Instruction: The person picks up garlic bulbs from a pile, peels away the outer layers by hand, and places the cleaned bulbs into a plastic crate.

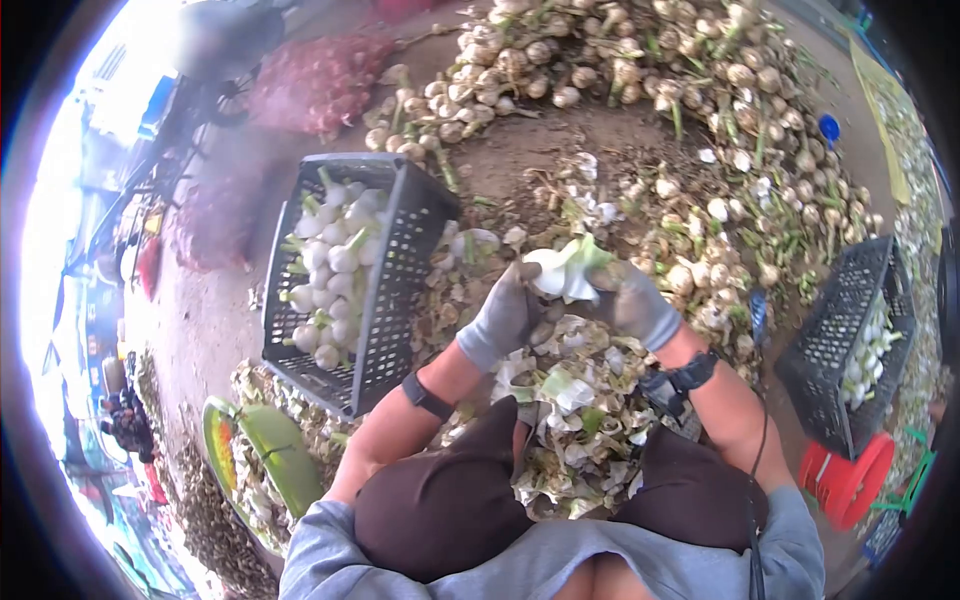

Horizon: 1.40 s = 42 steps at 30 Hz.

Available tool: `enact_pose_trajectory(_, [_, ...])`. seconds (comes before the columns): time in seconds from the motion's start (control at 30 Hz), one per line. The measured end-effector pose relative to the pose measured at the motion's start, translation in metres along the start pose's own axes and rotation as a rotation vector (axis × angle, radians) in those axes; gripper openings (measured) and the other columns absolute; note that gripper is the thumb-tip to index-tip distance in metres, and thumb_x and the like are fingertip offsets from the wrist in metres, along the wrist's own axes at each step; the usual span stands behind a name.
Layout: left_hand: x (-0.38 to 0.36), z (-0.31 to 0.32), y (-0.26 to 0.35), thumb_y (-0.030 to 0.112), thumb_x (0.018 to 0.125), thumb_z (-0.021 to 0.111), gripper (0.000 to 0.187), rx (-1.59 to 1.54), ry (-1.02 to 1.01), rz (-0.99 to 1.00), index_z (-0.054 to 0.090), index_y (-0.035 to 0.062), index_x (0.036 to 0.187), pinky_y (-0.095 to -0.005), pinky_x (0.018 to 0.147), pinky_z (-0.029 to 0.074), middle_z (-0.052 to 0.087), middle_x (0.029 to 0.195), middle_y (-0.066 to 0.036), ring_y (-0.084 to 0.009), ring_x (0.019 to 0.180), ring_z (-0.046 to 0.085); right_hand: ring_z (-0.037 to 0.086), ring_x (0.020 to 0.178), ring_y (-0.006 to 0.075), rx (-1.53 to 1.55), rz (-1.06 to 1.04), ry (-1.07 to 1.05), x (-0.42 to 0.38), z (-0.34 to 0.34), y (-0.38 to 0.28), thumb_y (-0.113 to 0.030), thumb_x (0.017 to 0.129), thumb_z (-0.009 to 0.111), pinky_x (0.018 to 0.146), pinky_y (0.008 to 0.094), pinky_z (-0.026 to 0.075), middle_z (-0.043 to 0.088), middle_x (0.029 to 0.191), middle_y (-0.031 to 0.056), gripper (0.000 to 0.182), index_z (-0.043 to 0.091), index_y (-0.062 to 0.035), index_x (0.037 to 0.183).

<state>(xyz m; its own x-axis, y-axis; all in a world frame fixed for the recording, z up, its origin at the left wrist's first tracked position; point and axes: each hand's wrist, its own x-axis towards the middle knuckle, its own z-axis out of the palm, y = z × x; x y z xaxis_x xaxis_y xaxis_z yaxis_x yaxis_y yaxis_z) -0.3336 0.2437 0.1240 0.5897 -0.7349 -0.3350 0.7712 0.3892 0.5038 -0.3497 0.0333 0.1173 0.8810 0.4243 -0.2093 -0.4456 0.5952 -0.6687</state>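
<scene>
Between my gloved hands, over a heap of stripped skins (575,400), is a white onion (568,270) with pale green outer layers spread open. My left hand (505,308) is closed around its left side. On the right side, the fingers of my right hand (642,305) are closed on the loosened green and white layers. Both gloves are grey and soiled, and my fingertips are partly hidden. To my left, a black plastic crate (405,260) holds peeled white onions (338,265), some with short green stems.
Unpeeled onions (590,60) lie in a broad arc on the ground ahead. Another black crate (835,340) with onions stands at right, near a red stool (848,480). A green container (270,455) lies at left. Filled red mesh sacks (318,80) lie at far left.
</scene>
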Motion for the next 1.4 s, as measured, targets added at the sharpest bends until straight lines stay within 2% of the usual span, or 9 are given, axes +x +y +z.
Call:
enact_pose_trajectory(0.07, [0.007, 0.004, -0.001, 0.042, 0.092, 0.043, 0.048, 0.095, 0.446, -0.075, 0.057, 0.0020, 0.116, -0.0232, 0.054, 0.043, 0.059, 0.071, -0.007, -0.0140, 0.056, 0.051, 0.060, 0.089, 0.0100, -0.175, -0.042, -0.118, -0.013, 0.007, -0.004, -0.017, 0.098, 0.052, 0.075, 0.0240, 0.048, 0.065, 0.104, 0.0026, 0.028, 0.059, 0.0009, 0.118])
enact_pose_trajectory(0.17, [0.001, 0.034, 0.001, 0.008, 0.086, 0.063, 0.028, 0.972, 0.634, 0.638, 0.057, -0.0005, 0.112, -0.0195, 0.059, 0.042, 0.058, 0.075, 0.000, -0.0055, 0.064, 0.050, 0.060, 0.088, 0.0087, -0.196, -0.025, -0.050, -0.010, 0.004, 0.001, -0.020, 0.098, 0.052, 0.075, 0.0233, 0.048, 0.065, 0.104, 0.0026, 0.030, 0.058, 0.0004, 0.120])
enact_pose_trajectory(0.27, [0.019, -0.013, -0.008, 0.004, 0.086, 0.064, 0.024, 1.136, 0.627, 0.559, 0.057, 0.0005, 0.109, -0.0202, 0.054, 0.040, 0.056, 0.077, 0.002, -0.0031, 0.061, 0.047, 0.060, 0.086, 0.0091, -0.081, 0.053, -0.007, -0.010, -0.009, 0.003, -0.014, 0.095, 0.052, 0.075, 0.0240, 0.048, 0.065, 0.102, 0.0023, 0.029, 0.059, 0.0011, 0.119])
enact_pose_trajectory(0.5, [-0.012, 0.021, -0.001, 0.003, 0.086, 0.066, 0.011, 1.365, 0.480, 0.585, 0.062, 0.0012, 0.096, -0.0221, 0.066, 0.047, 0.063, 0.084, 0.001, -0.0058, 0.074, 0.054, 0.064, 0.089, 0.0325, -1.428, -0.482, 0.228, 0.013, -0.055, -0.044, -0.010, 0.084, 0.058, 0.081, 0.0351, 0.050, 0.066, 0.098, 0.0205, 0.030, 0.062, 0.0003, 0.112])
enact_pose_trajectory(0.9, [-0.022, 0.053, 0.008, -0.012, 0.079, 0.060, 0.023, 0.625, 0.209, 0.587, 0.061, 0.0001, 0.098, -0.0240, 0.076, 0.050, 0.065, 0.092, -0.004, -0.0107, 0.084, 0.062, 0.064, 0.099, 0.0198, -0.164, -0.387, 0.405, -0.031, -0.069, -0.105, -0.006, 0.094, 0.053, 0.085, 0.0314, 0.055, 0.065, 0.108, 0.0119, 0.028, 0.055, 0.0042, 0.119])
enact_pose_trajectory(1.0, [-0.020, 0.043, 0.010, -0.014, 0.074, 0.058, 0.029, 0.714, 0.289, 0.732, 0.060, 0.0000, 0.099, -0.0260, 0.075, 0.050, 0.065, 0.092, -0.006, -0.0129, 0.083, 0.063, 0.065, 0.094, 0.0200, -1.139, -0.431, 0.282, -0.033, -0.076, -0.085, -0.004, 0.089, 0.057, 0.082, 0.0306, 0.056, 0.065, 0.107, 0.0106, 0.030, 0.056, 0.0018, 0.118])
enact_pose_trajectory(1.07, [-0.010, 0.031, 0.015, -0.012, 0.076, 0.051, 0.026, 0.398, 0.170, 0.766, 0.057, 0.0034, 0.095, -0.0369, 0.089, 0.053, 0.063, 0.101, -0.013, -0.0239, 0.101, 0.062, 0.065, 0.084, 0.0168, -0.615, 0.038, 0.179, -0.025, -0.088, -0.061, 0.008, 0.075, 0.061, 0.073, 0.0263, 0.054, 0.067, 0.096, 0.0107, 0.039, 0.059, -0.0031, 0.113])
enact_pose_trajectory(1.2, [-0.017, 0.029, 0.025, -0.008, 0.079, 0.054, 0.036, -0.050, 0.075, 0.608, 0.055, 0.0033, 0.114, -0.0458, 0.101, 0.048, 0.059, 0.121, -0.015, -0.0310, 0.116, 0.057, 0.063, 0.081, 0.0286, -1.679, 0.255, -0.079, -0.033, -0.052, -0.029, -0.009, 0.072, 0.066, 0.075, 0.0383, 0.051, 0.064, 0.091, 0.0225, 0.030, 0.058, 0.0020, 0.099])
enact_pose_trajectory(1.4, [-0.035, 0.034, 0.033, -0.012, 0.076, 0.050, 0.043, 0.194, 0.170, 0.608, 0.055, -0.0085, 0.119, -0.0398, 0.102, 0.047, 0.059, 0.122, -0.020, -0.0302, 0.118, 0.056, 0.065, 0.094, 0.0187, -0.877, -0.046, -0.045, -0.023, -0.006, -0.025, -0.028, 0.085, 0.065, 0.078, 0.0321, 0.053, 0.066, 0.101, 0.0105, 0.053, 0.049, -0.0034, 0.129])
